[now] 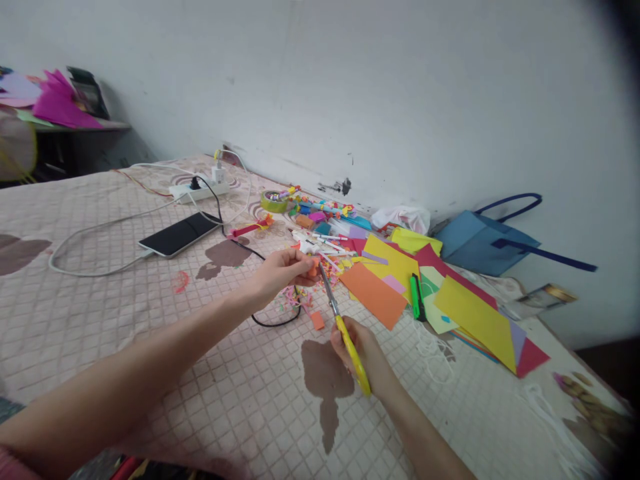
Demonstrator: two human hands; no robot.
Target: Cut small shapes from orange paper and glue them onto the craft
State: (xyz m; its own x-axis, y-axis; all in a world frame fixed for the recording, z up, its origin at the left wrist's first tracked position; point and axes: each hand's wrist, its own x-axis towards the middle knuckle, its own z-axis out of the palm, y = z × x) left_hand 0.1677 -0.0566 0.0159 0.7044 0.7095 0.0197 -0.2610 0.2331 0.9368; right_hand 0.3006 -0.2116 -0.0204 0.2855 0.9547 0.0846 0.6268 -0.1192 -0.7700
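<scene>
My left hand (287,270) pinches a small piece of orange paper (314,268) between thumb and fingers. In my right hand (367,353) is a pair of scissors (354,353) with yellow handles, its blades pointing up at the orange paper. The blade tips lie right at the paper's edge; whether they touch it I cannot tell. Below the blades a small orange paper square (317,321) rests on the quilted cover. Tiny paper clippings (295,298) are scattered under my left hand. A larger orange sheet (374,294) lies to the right of the scissors.
Yellow paper (475,320) and other coloured sheets spread to the right, with a green cutter (417,298) on them. A blue bag (487,241) stands by the wall. A phone (180,234) on a cable and a power strip (200,191) lie left. Yellow-green tape (274,202) sits behind.
</scene>
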